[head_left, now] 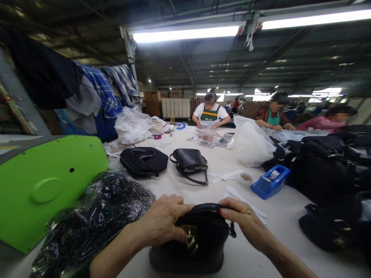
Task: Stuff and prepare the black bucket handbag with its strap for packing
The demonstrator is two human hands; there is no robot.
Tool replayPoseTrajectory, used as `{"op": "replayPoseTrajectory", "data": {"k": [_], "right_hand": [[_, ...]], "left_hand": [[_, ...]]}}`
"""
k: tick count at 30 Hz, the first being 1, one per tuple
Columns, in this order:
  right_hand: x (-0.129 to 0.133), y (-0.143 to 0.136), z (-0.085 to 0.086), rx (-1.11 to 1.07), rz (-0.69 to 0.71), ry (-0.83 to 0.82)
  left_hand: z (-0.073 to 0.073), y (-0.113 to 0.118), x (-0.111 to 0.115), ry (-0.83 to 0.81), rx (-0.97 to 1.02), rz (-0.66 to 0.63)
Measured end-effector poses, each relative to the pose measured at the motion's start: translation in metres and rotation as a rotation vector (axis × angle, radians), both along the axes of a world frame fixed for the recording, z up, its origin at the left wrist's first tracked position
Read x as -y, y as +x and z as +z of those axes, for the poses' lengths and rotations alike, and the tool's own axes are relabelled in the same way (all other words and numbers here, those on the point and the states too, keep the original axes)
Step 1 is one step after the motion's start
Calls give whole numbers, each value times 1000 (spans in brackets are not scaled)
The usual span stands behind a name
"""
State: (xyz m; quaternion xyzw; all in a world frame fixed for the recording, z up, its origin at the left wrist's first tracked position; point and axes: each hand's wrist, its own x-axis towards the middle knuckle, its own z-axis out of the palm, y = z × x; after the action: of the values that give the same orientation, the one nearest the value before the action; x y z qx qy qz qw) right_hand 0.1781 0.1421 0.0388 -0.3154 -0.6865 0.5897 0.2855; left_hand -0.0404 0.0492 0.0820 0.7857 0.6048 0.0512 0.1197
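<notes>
A black handbag [203, 247] with a gold clasp [191, 240] stands upright on the white table in front of me. My left hand [164, 221] grips its left upper side, the thumb by the gold clasp and the fingers behind the top. With thumb and fingers, my right hand [242, 217] pinches the bag's upper right edge, near a small strap end. Beyond it lies a black shoulder bag [189, 159] with its strap loose on the table. Left of that one is a flat black bag [144, 161] with handles.
A blue tape dispenser [271, 182] and a tape roll [245, 178] sit right of centre. Black bags [321, 170] are piled at the right. Crumpled black plastic [95, 216] and a green machine panel [52, 185] flank my left. Across the table a person [211, 112] handles clear plastic.
</notes>
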Motion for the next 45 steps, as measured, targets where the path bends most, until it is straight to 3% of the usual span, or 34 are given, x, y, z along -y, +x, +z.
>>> {"op": "replayPoseTrajectory", "data": {"k": [5,8,11,13,19,25,29,32,40,45], "right_hand": [[0,4,-3,34,-170,123],[5,11,-12,21,-332,463],[12,19,-27,84,-290,803],[17,23,-36,160,-237,869],[27,23,-37,304,-102,586],[22,17,-19,357,25,581],[18,14,-6,592,163,569],[16,13,-1,698,164,574],[17,22,-13,537,76,570],[15,23,-10,384,76,579]], "left_hand": [[-2,-3,-3,-21,47,2],[-3,-5,-5,-11,102,-21],[-4,-6,-6,-29,145,-40],[-5,-6,-6,-35,156,-33],[-6,-5,-4,-39,165,-18],[-6,-5,-6,-55,161,-15],[-5,-5,-7,-58,166,-23],[-5,-5,-7,-63,170,-17],[-4,-4,-5,-55,168,-37],[-2,-4,-3,-72,157,-24]]}}
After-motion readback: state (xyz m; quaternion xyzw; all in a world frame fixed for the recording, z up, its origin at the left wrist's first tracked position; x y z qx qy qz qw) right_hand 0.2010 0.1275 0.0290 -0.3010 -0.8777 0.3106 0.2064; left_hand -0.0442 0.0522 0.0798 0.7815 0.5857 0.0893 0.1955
